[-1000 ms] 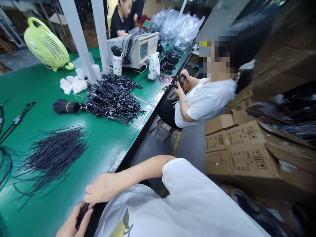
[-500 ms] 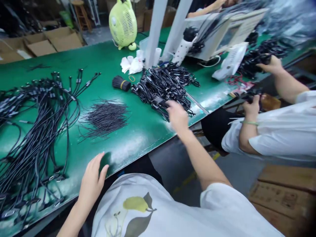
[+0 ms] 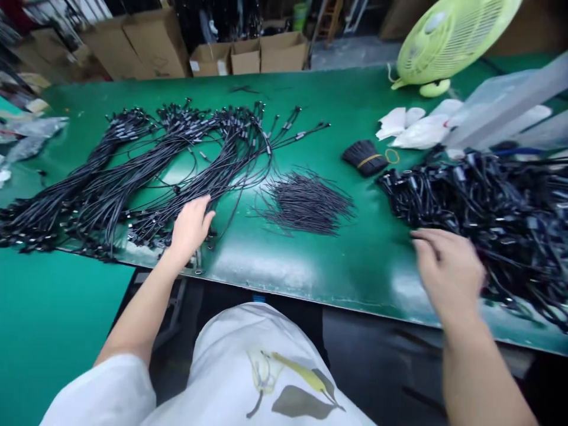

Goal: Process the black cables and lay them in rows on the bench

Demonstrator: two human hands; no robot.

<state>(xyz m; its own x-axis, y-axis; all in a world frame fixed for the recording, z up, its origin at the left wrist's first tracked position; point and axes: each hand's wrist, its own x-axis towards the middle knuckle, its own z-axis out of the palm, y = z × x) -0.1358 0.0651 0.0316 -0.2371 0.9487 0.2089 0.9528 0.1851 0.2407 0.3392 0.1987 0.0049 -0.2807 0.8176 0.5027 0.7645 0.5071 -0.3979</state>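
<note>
My left hand (image 3: 190, 231) is over the near ends of the rightmost bunch of long black cables (image 3: 222, 171), with the thumb apart from the fingers. I cannot tell whether the fingertips touch the cables. At the left edge of a heap of short coiled black cables (image 3: 492, 213) is my right hand (image 3: 448, 266), slightly blurred, its thumb and fingers apart and nothing visible between them. Between my hands lies a loose pile of thin black ties (image 3: 310, 202). Farther back is a bundle of the same dark strands (image 3: 364, 158), held by a yellow band.
The green table (image 3: 284, 260) has its front edge at my waist. A lime-green fan (image 3: 452, 41) stands at the back right, near white paper rolls (image 3: 419, 127) and a slanted grey post (image 3: 515, 109). Open cardboard boxes (image 3: 284, 53) stand beyond the table.
The view has swung left, so the co-worker is out of the picture. My left hand has moved from the table edge onto the long cables. My right hand has drawn back to the heap's left edge.
</note>
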